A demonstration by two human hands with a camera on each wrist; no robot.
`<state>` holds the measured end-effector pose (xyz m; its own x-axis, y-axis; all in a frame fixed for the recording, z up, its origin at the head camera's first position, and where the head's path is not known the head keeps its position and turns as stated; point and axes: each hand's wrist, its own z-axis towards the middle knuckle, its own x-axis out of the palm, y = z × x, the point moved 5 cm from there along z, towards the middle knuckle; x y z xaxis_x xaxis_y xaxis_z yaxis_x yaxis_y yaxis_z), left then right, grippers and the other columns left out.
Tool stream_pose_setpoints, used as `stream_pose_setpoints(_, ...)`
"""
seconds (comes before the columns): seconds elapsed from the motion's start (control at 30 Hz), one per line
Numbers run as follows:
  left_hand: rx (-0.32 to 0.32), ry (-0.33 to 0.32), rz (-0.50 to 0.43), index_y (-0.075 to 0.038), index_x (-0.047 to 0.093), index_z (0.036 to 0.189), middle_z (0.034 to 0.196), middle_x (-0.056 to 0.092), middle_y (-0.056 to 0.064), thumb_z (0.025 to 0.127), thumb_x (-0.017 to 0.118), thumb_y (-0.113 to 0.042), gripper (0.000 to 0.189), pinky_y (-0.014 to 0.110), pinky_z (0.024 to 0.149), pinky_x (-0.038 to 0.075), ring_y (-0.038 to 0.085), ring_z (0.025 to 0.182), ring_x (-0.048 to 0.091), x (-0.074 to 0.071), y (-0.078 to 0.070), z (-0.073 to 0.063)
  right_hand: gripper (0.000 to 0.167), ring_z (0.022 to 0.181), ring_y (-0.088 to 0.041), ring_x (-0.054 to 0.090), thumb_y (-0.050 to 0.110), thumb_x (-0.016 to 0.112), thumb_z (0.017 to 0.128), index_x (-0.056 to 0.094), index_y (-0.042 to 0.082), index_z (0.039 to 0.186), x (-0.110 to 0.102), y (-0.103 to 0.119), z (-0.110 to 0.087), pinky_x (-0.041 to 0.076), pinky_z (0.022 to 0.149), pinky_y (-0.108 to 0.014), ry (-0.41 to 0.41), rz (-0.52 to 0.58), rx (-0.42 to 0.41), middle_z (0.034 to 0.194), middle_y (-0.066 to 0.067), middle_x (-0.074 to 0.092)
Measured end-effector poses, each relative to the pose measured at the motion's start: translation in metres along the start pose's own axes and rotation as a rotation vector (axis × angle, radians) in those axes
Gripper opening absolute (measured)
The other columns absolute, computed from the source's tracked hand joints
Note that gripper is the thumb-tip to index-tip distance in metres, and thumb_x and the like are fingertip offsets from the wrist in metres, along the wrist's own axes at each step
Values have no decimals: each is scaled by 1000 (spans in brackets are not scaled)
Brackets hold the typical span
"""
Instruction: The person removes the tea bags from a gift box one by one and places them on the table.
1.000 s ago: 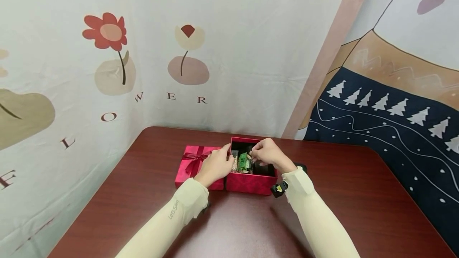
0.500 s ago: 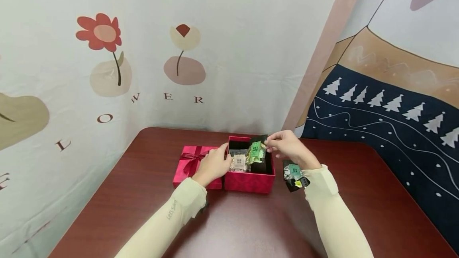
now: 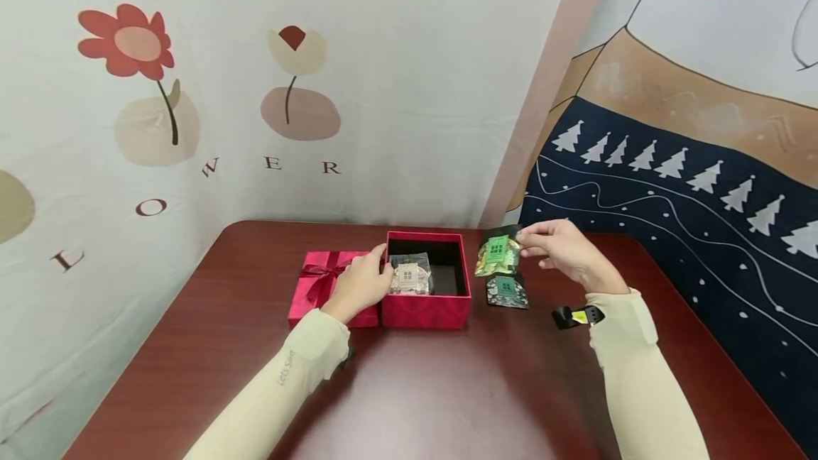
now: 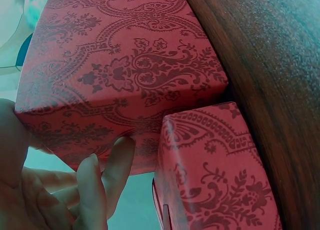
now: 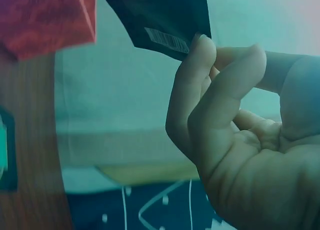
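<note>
In the head view, my left hand [image 3: 360,282] holds the left wall of an open red gift box [image 3: 427,312]. The left wrist view shows its fingers against the box's patterned side, the thumb at the rim. A clear-fronted packet with a beige label [image 3: 407,277] lies inside the box. To the right of the box, my right hand [image 3: 567,250] pinches the upper corner of a green-labelled snack packet [image 3: 497,250]. Its dark back with a barcode [image 5: 167,39] faces the right wrist camera. Just below this packet, another packet with a teal label [image 3: 506,289] lies on the table.
The box's red lid [image 3: 313,282] with a ribbon bow lies against the box's left side, partly behind my left hand. A brown wooden table [image 3: 409,389] bears everything. A printed cloth [image 3: 409,91] hangs behind its far edge.
My right hand has lifted the green-labelled packet out of the box and carried it right, over the table by the teal-labelled one. My left hand stays at the box. The head view has turned right.
</note>
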<state>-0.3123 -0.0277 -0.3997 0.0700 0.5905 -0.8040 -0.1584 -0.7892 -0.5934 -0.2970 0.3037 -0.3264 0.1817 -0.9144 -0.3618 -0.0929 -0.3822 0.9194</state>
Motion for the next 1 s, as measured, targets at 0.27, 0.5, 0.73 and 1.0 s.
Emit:
stream_pose_setpoints(0.27,2,-2,-2,-13,42,151,71,57,5,98,52,-27,56,35,53,41,18,62,52,-3,3,0,12,69,-3,61,17,63,97,69,7,102,-42,-30,-11,46,55,-20,-31,65,54,79,6,68)
stream_pose_setpoints(0.5,-1,5,-4,-11,42,151,66,54,6,98,52,-26,56,35,54,40,16,55,42,0,1,-1,28,68,-3,60,20,61,99,63,-2,115,-65,-69,-17,45,54,-19,-20,36,124,80,5,67)
stream_pose_setpoints(0.73,-23,-2,-9,-13,42,151,80,64,10,98,53,-27,55,36,57,43,15,58,45,0,4,-3,32,67,-3,59,16,58,100,57,-9,121,-72,-103,-9,44,52,-17,28,53,151,81,1,67)
stream_pose_setpoints(1.0,-5,-21,8,-11,47,148,100,69,12,97,54,-27,53,42,67,51,22,77,61,0,2,-6,33,65,-2,57,17,59,99,57,-8,121,-73,-133,-2,41,52,-17,58,42,203,83,2,67)
